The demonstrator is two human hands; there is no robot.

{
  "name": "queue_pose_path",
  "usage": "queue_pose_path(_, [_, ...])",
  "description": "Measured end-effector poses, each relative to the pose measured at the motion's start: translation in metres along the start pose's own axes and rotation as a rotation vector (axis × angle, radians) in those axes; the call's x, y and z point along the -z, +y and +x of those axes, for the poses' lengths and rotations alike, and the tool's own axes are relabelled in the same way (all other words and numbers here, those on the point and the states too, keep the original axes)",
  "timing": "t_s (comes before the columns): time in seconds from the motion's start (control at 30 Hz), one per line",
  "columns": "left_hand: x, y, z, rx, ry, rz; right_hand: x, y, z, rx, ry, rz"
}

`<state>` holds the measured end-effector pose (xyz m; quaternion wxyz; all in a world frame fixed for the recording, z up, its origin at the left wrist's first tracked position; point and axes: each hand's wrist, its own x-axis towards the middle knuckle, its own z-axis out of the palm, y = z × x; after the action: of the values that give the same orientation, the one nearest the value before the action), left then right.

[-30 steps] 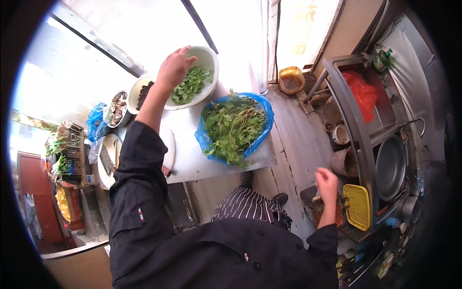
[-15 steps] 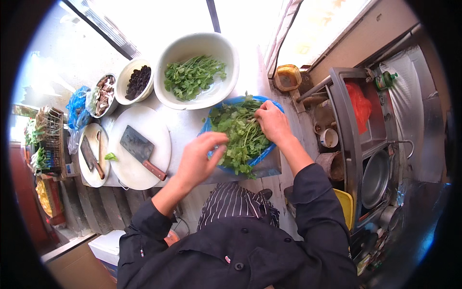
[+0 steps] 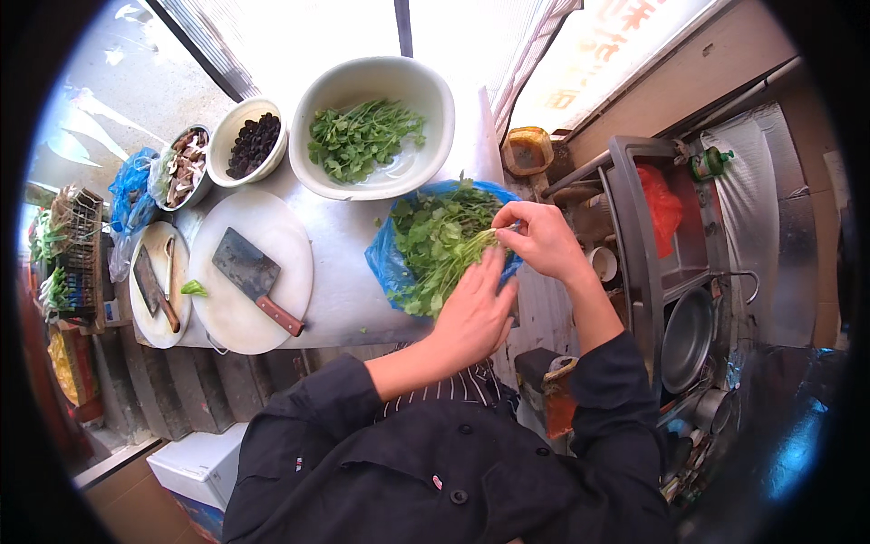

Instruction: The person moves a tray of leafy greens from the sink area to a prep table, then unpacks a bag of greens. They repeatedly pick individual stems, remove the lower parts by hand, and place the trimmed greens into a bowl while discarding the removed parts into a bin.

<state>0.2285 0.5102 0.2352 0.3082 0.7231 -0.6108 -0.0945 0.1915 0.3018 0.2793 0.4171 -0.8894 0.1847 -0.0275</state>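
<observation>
A blue plastic bag (image 3: 386,261) full of leafy green cilantro (image 3: 431,234) lies at the table's near right edge. My right hand (image 3: 546,239) pinches the pale stem ends between thumb and fingers at the bag's right side. Just below it, my left hand (image 3: 473,317) rests with fingers stretched out along the stems, palm down. Its fingertips touch the stems near the right hand. Behind the bag stands a large cream basin (image 3: 440,136) with more cilantro sprigs (image 3: 361,140) in its left part.
To the left, a cleaver (image 3: 249,263) lies on a round white board (image 3: 290,231); a smaller board (image 3: 152,247) holds another knife. Bowls of black fungus (image 3: 254,145) and sliced mushrooms (image 3: 188,163) stand behind. A metal sink (image 3: 684,258) is at right.
My left hand has moved right and down from above the leaves onto the stems. My right hand has shifted slightly right, with stem ends now showing at its fingertips.
</observation>
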Motion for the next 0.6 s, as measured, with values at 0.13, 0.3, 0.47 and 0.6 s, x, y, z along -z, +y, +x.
queue_pose_path(0.13, [-0.025,-0.007,0.011,0.158,-0.105,0.186,-0.002,-0.001,-0.007,0.000,0.066,0.198])
queue_pose_path(0.3, [-0.032,-0.008,0.017,0.268,-0.198,0.097,0.001,-0.004,-0.012,-0.057,0.074,0.290])
queue_pose_path(0.47, [-0.023,0.007,0.013,0.056,-0.007,0.013,-0.006,-0.008,-0.013,-0.012,0.182,0.189])
queue_pose_path(0.6, [-0.025,0.011,0.019,0.229,0.013,0.052,-0.009,-0.014,-0.014,-0.003,0.231,0.103])
